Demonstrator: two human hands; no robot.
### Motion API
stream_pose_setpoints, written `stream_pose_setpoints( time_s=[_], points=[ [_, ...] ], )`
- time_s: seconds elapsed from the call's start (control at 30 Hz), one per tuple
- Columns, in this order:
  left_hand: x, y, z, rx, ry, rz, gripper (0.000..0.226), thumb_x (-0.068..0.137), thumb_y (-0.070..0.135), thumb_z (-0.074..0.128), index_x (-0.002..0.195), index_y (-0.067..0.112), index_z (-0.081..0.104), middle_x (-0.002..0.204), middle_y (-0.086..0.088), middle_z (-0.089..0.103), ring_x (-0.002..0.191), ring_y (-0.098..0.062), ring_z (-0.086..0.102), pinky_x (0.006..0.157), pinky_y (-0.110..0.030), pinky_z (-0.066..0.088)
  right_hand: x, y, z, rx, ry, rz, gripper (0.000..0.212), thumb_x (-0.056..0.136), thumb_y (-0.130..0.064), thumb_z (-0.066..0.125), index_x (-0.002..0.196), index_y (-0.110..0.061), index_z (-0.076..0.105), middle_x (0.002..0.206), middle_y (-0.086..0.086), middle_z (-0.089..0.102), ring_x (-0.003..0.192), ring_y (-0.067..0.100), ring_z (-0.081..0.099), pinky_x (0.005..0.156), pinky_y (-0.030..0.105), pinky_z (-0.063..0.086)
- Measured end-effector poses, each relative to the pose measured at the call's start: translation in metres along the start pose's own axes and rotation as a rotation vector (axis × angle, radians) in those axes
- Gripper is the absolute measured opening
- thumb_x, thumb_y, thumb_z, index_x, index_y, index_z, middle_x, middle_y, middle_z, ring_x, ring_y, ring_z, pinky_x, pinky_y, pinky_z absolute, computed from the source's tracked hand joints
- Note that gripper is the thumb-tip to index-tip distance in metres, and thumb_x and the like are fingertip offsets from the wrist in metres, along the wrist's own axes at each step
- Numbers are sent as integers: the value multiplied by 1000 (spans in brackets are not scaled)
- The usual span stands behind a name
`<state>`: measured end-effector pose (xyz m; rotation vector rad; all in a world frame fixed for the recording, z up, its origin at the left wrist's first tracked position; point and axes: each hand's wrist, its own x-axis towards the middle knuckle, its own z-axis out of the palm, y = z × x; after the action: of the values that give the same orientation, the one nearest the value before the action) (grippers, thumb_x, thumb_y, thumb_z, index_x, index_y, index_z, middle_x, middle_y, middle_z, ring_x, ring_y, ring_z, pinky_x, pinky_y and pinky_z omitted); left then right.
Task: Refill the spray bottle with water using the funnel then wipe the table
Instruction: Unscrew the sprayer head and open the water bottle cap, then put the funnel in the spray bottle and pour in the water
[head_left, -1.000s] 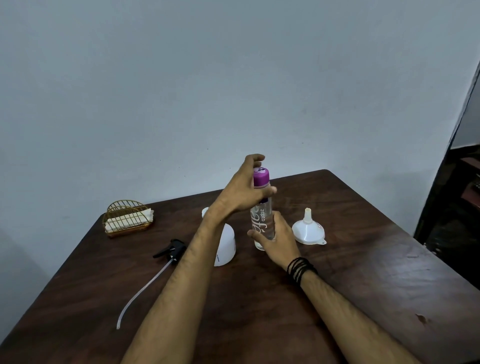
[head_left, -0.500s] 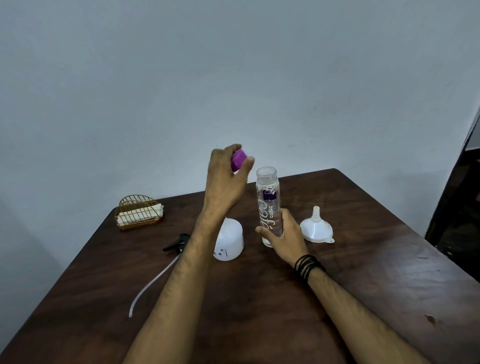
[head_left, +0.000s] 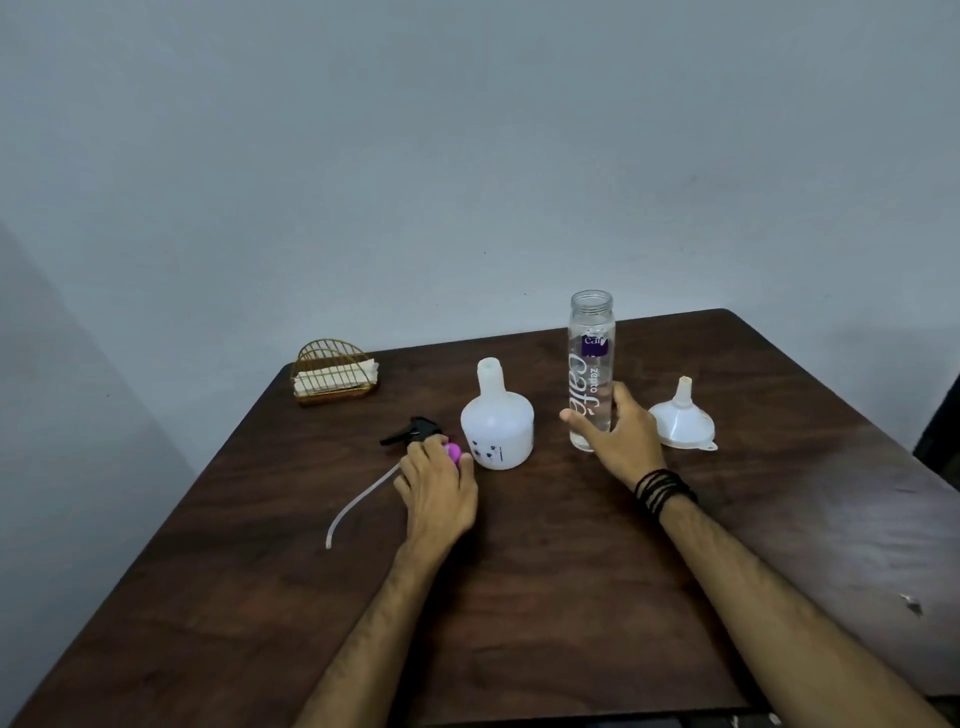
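Purple cap: gripped by left hand, low on worktop.
Right hand: wrapped around water bottle, uncapped.
Next: funnel, just right, into spray bottle.

Table: dark wood; all items rest on it.
Water bottle: clear glass, upright, uncapped, white lettering.
Right hand: fingers wrapped round the water bottle's lower part; black bands on the wrist.
Left hand: lowered to the table, fingers closed on the purple cap.
Spray bottle: white, upright, neck open, just right of the left hand.
Spray head: black, lying flat, clear tube trailing toward the viewer.
Funnel: white, inverted, spout up, right of the water bottle.
Wire holder: gold, far left, holding white napkins.
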<state>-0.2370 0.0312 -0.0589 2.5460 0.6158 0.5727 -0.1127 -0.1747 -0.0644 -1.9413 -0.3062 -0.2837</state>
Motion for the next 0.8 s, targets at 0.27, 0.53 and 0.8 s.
stream_pose_setpoints(
  time_s=[0.27, 0.53, 0.8],
  points=[
    [-1, -5, 7, 135, -131, -22, 45, 100, 34, 48, 141, 15, 43, 146, -11, 32, 139, -28, 24, 113, -55, 17, -5, -1, -2, 40, 21, 8, 67, 77, -52, 79, 129, -19, 51, 123, -2, 65, 108, 13, 63, 94, 33, 53],
    [-2, 7, -3, -84, 87, 33, 50, 98, 36, 56, 142, 17, 44, 145, -10, 38, 138, -27, 30, 114, -50, 21, -7, -6, -14, -49, 479, -229, 41, 99, -48, 43, 111, -13, 60, 106, -1, 61, 96, 13, 54, 86, 21, 40],
    [16, 42, 3, -407, 51, 94, 80, 89, 41, 69, 154, 15, 30, 159, -2, 34, 144, -23, 33, 117, -47, 22, 5, 12, -47, -351, 504, 52, 52, 86, -30, 69, 134, -17, 53, 142, 6, 50, 132, 28, 44, 104, 44, 37]
  ],
)
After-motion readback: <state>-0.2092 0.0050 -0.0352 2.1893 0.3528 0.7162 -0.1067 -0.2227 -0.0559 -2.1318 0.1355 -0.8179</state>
